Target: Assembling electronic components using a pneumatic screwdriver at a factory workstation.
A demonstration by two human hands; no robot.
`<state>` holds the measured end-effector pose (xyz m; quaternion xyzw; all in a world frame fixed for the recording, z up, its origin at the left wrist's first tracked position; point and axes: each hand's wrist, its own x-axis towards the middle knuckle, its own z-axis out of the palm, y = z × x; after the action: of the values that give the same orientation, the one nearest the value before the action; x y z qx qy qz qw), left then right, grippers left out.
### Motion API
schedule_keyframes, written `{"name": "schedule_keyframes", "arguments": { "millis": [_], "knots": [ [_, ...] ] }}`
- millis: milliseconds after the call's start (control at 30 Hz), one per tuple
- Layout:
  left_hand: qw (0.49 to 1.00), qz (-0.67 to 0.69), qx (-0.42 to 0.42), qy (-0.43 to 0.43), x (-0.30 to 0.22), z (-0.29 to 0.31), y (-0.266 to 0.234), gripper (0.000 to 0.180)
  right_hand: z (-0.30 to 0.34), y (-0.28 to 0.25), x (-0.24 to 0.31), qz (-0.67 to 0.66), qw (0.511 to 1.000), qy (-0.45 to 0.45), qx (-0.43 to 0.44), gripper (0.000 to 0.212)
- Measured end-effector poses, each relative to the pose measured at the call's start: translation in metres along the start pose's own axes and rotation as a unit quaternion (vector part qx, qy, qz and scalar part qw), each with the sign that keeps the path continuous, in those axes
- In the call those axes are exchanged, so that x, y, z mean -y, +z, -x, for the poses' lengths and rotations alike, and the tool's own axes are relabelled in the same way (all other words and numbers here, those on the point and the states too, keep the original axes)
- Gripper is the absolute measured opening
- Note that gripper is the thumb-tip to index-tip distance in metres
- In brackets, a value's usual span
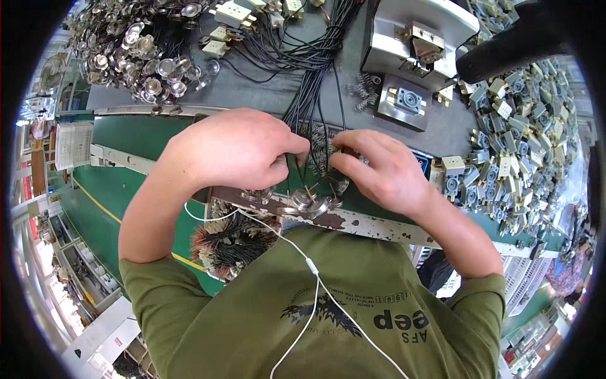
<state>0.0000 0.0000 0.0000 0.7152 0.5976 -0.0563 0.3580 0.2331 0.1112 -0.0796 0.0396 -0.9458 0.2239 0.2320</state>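
"Checking the black wires [309,88]: which way?"
"Long axis runs far to near over the counter [252,95], far end leaning R & cut off by the view."
"Near ends?"
"Hard to make out, btwn the hands, nr the metal discs [309,203]."
"Grip?"
"L hand [259,148] part-curled; R hand [385,170] w/ thumb & index almost meeting. Can't tell if either has hold of a wire."
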Motion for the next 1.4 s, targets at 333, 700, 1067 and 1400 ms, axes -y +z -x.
{"name": "schedule_keyframes", "arguments": {
  "millis": [333,700,1067,1400],
  "knots": [
    [1.0,0.013,0.001,0.023,0.013,0.01,-0.008,0.021,-0.001,-0.013,0.011,-0.092,0.992,0.09,0.007,0.038],
    [0.95,-0.085,-0.292,0.068,0.02,-0.03,-0.006,0.013,0.002,-0.037,0.018,-0.611,0.611,0.502,0.041,0.062],
    [0.905,0.019,-0.384,0.179,-0.018,-0.091,-0.009,0.016,0.026,-0.055,0.01,-0.549,0.675,0.49,0.052,0.041],
    [0.902,-0.054,-0.369,0.218,-0.03,-0.146,-0.001,0.006,0.049,-0.022,0.019,-0.618,0.64,0.458,-0.01,0.044]
  ]
}}
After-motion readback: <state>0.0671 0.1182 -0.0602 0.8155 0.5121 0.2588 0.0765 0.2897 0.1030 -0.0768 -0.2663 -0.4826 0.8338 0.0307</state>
